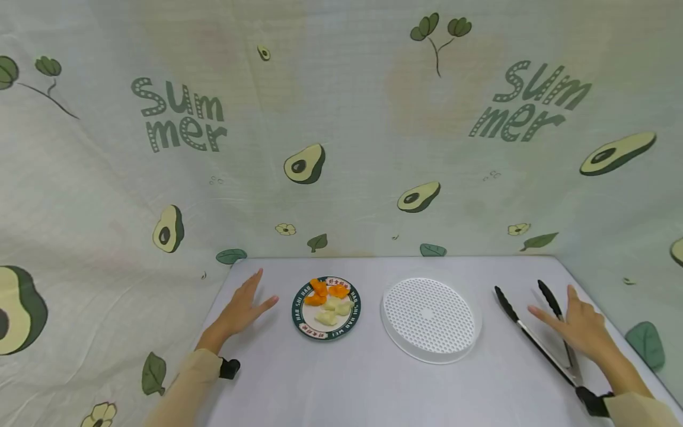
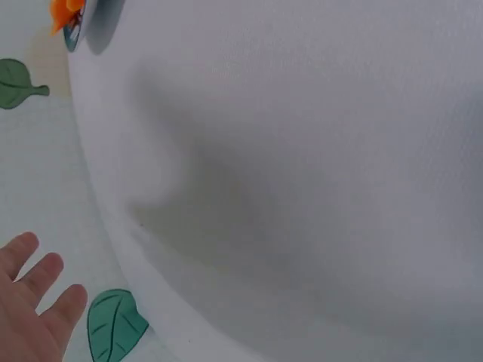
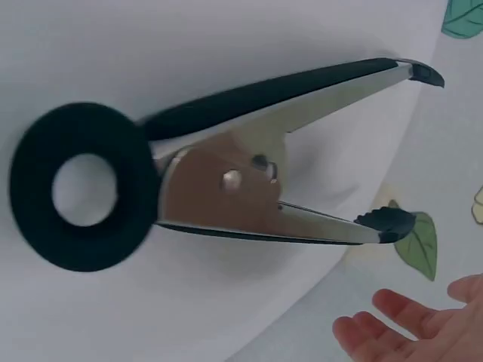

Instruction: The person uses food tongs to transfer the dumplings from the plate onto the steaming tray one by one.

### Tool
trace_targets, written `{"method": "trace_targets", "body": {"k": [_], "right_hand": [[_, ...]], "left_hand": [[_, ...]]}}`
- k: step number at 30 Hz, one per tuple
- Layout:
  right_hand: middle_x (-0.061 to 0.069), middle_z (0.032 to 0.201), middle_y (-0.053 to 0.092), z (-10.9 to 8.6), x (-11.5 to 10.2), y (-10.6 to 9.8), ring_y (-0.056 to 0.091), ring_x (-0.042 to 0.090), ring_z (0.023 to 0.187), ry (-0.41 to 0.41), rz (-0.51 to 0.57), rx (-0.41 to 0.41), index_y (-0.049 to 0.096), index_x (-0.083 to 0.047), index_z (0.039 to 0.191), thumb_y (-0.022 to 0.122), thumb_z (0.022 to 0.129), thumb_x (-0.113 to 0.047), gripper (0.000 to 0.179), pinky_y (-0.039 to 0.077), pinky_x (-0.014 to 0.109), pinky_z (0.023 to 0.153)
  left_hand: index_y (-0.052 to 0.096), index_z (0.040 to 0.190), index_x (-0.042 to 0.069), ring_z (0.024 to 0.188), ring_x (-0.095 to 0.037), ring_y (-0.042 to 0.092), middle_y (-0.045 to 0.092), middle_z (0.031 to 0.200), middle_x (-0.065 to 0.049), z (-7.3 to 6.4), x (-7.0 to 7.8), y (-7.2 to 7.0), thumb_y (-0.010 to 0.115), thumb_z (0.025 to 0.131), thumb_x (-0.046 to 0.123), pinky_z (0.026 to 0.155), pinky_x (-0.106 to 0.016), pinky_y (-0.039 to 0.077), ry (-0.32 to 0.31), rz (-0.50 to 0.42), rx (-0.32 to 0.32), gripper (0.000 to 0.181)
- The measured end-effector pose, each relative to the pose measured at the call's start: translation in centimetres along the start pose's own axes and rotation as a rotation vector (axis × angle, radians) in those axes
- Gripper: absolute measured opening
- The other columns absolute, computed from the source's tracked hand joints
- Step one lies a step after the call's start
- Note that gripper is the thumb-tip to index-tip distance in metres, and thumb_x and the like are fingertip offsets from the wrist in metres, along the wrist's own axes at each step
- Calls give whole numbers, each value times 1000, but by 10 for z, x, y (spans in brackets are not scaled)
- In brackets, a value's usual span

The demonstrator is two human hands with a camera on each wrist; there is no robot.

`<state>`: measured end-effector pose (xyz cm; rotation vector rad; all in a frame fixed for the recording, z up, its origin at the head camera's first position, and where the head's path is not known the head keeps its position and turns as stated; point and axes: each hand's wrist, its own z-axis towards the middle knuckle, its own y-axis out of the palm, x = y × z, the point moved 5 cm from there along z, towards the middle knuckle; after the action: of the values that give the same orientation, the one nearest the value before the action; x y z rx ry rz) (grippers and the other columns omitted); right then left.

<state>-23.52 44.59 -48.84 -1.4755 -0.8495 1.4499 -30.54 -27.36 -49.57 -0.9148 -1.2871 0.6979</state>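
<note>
My left hand (image 1: 242,307) is held over the left side of the white table, thumb and fingers spread, with nothing in it. To its right is a green-rimmed plate (image 1: 297,311) bearing orange pieces (image 1: 318,288) and pale yellow pieces (image 1: 326,317) of food. Over at the right, my right hand (image 1: 583,329) hovers beside and partly over a pair of tongs (image 1: 545,353), fingers extended and holding nothing. The tongs lie spread apart, with dark tips pointing away and a dark ring (image 3: 26,188) at the hinge end, seen in the right wrist view.
A round white perforated tray (image 1: 431,314) stands between the plate and the tongs. The white table (image 1: 368,391) ends at a cloth backdrop (image 1: 352,107) printed with avocados, leaves and lettering, which also runs along both sides.
</note>
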Motion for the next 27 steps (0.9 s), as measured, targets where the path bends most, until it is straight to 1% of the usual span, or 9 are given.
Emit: {"method": "trace_targets", "body": {"k": [4,7,10,12,15,17,21,23,27], "right_hand": [[63,118,20,-6,10,7,28,77,101,84,9,-82,-11,25,141,53,92,-64,120,27,78,82],[62,116,21,-11,16,14,31,74,101,149,13,-126,-14,24,140,54,90,-68,124,31,77,79],[62,115,19,-17,21,22,32,72,100,205,25,-175,-17,24,140,55,88,-70,129,35,75,79],[61,113,19,-20,24,28,36,68,97,242,35,-202,-17,23,139,57,86,-71,131,40,70,77],[60,113,18,-24,28,35,37,66,95,286,49,-226,-16,23,140,62,83,-71,135,42,67,77],[60,113,18,-25,29,38,36,65,95,305,56,-235,-16,23,140,64,82,-71,137,41,66,77],[61,117,15,-27,30,41,30,70,104,322,68,-235,-15,23,140,68,80,-70,139,37,71,84],[61,119,13,-28,30,43,28,73,107,317,76,-244,-16,23,139,68,79,-69,139,36,72,86],[61,122,10,-29,28,46,25,73,108,298,87,-276,-20,22,139,69,79,-69,140,35,74,86]], "left_hand": [[4,161,9,146,-48,10,11,162,-24,0,3,8,55,96,58,109,-69,14,-10,-82,-30,96],[3,161,10,146,-48,10,9,162,-24,0,6,16,57,97,52,109,-69,14,-16,-140,-64,94],[4,161,12,144,-46,20,13,162,-24,1,8,24,58,97,51,109,-68,20,-20,-183,-91,93],[6,161,12,140,-45,28,17,160,-24,3,10,29,60,97,48,108,-64,25,-14,-224,-104,91],[9,161,12,133,-41,37,25,156,-25,4,13,35,61,98,44,107,-58,33,1,-277,-120,88],[11,161,12,129,-38,40,29,153,-25,5,15,39,61,98,41,106,-55,36,8,-311,-135,86],[15,161,15,123,-33,44,36,150,-21,5,19,47,61,98,41,105,-54,38,-3,-362,-165,82],[17,161,16,122,-31,46,38,148,-19,6,21,51,61,98,39,104,-54,38,-16,-395,-183,80],[19,161,17,118,-29,49,40,147,-18,11,22,60,60,99,36,102,-53,41,-39,-452,-219,77]]}}
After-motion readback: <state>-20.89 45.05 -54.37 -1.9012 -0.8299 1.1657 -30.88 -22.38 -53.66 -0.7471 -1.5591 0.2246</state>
